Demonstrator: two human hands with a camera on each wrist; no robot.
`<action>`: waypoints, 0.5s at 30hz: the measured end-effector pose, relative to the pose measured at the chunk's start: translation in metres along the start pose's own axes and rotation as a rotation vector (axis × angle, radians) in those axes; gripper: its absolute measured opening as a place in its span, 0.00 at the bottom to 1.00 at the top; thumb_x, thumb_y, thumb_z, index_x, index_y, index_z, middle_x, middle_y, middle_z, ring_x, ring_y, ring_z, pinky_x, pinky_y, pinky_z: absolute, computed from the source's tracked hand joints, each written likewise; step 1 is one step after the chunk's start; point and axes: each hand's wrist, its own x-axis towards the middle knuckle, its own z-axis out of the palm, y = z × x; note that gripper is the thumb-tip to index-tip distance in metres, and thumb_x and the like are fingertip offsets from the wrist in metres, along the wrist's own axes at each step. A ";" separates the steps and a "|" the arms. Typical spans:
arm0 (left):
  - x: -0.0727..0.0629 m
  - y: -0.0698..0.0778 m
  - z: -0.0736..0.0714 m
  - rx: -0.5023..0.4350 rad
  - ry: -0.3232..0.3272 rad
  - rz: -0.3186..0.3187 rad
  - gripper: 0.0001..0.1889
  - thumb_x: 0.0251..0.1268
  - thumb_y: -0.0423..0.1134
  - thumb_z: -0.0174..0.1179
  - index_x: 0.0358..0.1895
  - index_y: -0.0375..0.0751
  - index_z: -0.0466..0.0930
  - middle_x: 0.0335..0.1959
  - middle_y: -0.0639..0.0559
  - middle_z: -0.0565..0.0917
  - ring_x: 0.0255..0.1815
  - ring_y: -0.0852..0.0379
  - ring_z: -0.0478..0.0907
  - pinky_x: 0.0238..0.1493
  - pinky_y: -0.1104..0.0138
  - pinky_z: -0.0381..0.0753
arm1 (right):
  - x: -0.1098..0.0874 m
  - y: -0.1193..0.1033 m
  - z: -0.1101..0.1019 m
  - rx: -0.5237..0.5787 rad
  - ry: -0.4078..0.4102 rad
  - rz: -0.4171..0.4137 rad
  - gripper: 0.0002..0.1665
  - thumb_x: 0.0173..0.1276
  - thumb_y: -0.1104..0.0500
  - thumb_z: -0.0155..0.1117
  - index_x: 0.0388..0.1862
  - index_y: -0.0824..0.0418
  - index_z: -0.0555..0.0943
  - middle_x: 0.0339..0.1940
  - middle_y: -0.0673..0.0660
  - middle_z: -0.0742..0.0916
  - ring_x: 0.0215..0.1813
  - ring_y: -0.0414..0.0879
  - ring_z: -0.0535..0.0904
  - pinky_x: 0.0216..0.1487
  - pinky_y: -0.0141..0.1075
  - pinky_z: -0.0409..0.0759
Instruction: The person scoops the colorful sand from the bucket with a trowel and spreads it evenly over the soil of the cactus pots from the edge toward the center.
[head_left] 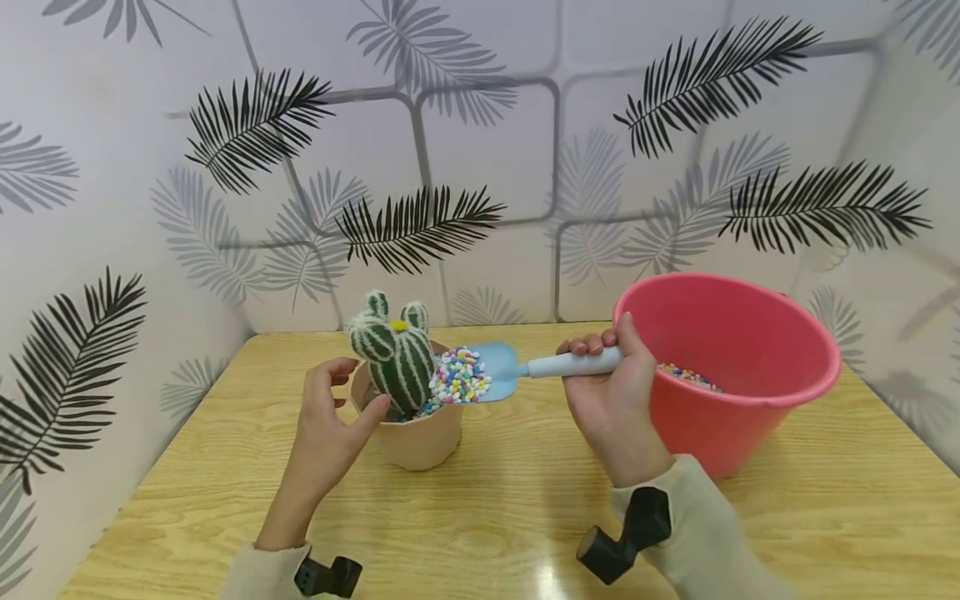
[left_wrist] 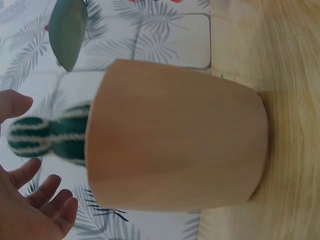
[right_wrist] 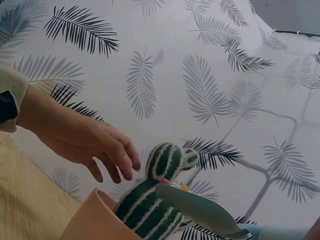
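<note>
A knitted-looking green cactus with white stripes stands in a peach flowerpot. My right hand grips the pale handle of a small light-blue shovel. Colourful pebbles lie heaped on its blade, which reaches over the pot's right rim. Some pebbles show inside the pot at the cactus's base. Beside the pot's left rim is my left hand, fingers spread and loosely bent. In the left wrist view, a gap separates this hand from the pot and cactus.
A large pink bucket stands on the right, just behind my right hand, with more colourful pebbles inside. Everything rests on a wood-grain table. Behind it hangs a leaf-patterned cloth.
</note>
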 end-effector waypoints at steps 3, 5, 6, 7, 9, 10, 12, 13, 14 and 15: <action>0.004 -0.011 -0.002 -0.006 -0.039 -0.037 0.33 0.59 0.39 0.63 0.64 0.29 0.58 0.61 0.34 0.61 0.62 0.41 0.58 0.56 0.52 0.63 | 0.000 0.005 -0.004 -0.020 -0.008 -0.007 0.24 0.76 0.50 0.46 0.18 0.58 0.63 0.14 0.52 0.69 0.21 0.43 0.64 0.38 0.33 0.63; 0.006 -0.017 -0.004 0.012 -0.092 -0.077 0.38 0.59 0.41 0.64 0.68 0.31 0.54 0.66 0.34 0.58 0.66 0.39 0.55 0.60 0.48 0.62 | 0.001 0.008 -0.006 -0.047 -0.013 -0.022 0.25 0.77 0.50 0.45 0.18 0.58 0.63 0.14 0.52 0.69 0.21 0.43 0.65 0.38 0.33 0.63; 0.007 -0.021 -0.004 0.028 -0.125 -0.100 0.41 0.59 0.42 0.65 0.70 0.33 0.52 0.69 0.34 0.55 0.69 0.38 0.53 0.63 0.45 0.61 | 0.001 0.010 -0.008 -0.051 -0.014 -0.026 0.25 0.77 0.51 0.46 0.18 0.58 0.63 0.14 0.52 0.69 0.21 0.43 0.65 0.38 0.33 0.63; 0.008 -0.024 -0.005 0.043 -0.158 -0.121 0.44 0.58 0.44 0.66 0.72 0.34 0.49 0.71 0.34 0.52 0.71 0.36 0.50 0.65 0.43 0.59 | 0.002 0.011 -0.009 -0.062 -0.014 -0.034 0.25 0.76 0.51 0.46 0.18 0.58 0.63 0.14 0.52 0.69 0.21 0.43 0.65 0.38 0.33 0.63; 0.011 -0.029 -0.007 0.069 -0.222 -0.156 0.50 0.56 0.47 0.68 0.75 0.37 0.43 0.74 0.35 0.47 0.74 0.34 0.46 0.67 0.39 0.56 | 0.003 0.014 -0.012 -0.091 -0.013 -0.056 0.24 0.76 0.51 0.47 0.18 0.58 0.63 0.14 0.51 0.70 0.22 0.42 0.66 0.39 0.33 0.63; 0.012 -0.032 -0.008 0.081 -0.252 -0.170 0.53 0.55 0.49 0.68 0.75 0.39 0.41 0.75 0.35 0.45 0.75 0.33 0.45 0.67 0.38 0.56 | 0.004 0.015 -0.013 -0.101 -0.012 -0.065 0.23 0.76 0.51 0.47 0.19 0.57 0.63 0.15 0.51 0.70 0.22 0.42 0.66 0.39 0.33 0.63; 0.014 -0.037 -0.009 0.077 -0.292 -0.181 0.55 0.54 0.49 0.69 0.76 0.39 0.38 0.76 0.35 0.43 0.75 0.33 0.43 0.67 0.38 0.55 | 0.005 0.017 -0.015 -0.097 -0.010 -0.067 0.23 0.76 0.51 0.47 0.19 0.57 0.63 0.15 0.51 0.69 0.23 0.42 0.65 0.39 0.33 0.63; 0.015 -0.040 -0.010 0.064 -0.305 -0.181 0.56 0.54 0.49 0.69 0.76 0.38 0.37 0.76 0.34 0.43 0.75 0.33 0.43 0.68 0.38 0.55 | 0.006 0.018 -0.016 -0.100 -0.010 -0.068 0.23 0.76 0.51 0.47 0.19 0.57 0.63 0.15 0.51 0.69 0.23 0.42 0.65 0.39 0.33 0.63; 0.016 -0.043 -0.010 0.047 -0.316 -0.177 0.56 0.54 0.48 0.69 0.76 0.38 0.36 0.76 0.34 0.43 0.75 0.33 0.43 0.68 0.39 0.56 | 0.007 0.019 -0.017 -0.100 -0.010 -0.066 0.23 0.76 0.51 0.47 0.19 0.57 0.63 0.15 0.51 0.69 0.23 0.42 0.65 0.38 0.33 0.63; 0.017 -0.045 -0.011 0.030 -0.327 -0.170 0.56 0.54 0.47 0.69 0.76 0.38 0.36 0.76 0.35 0.43 0.75 0.34 0.44 0.68 0.40 0.56 | 0.007 0.020 -0.018 -0.100 -0.008 -0.062 0.23 0.76 0.51 0.46 0.19 0.57 0.63 0.15 0.51 0.69 0.22 0.42 0.65 0.38 0.33 0.63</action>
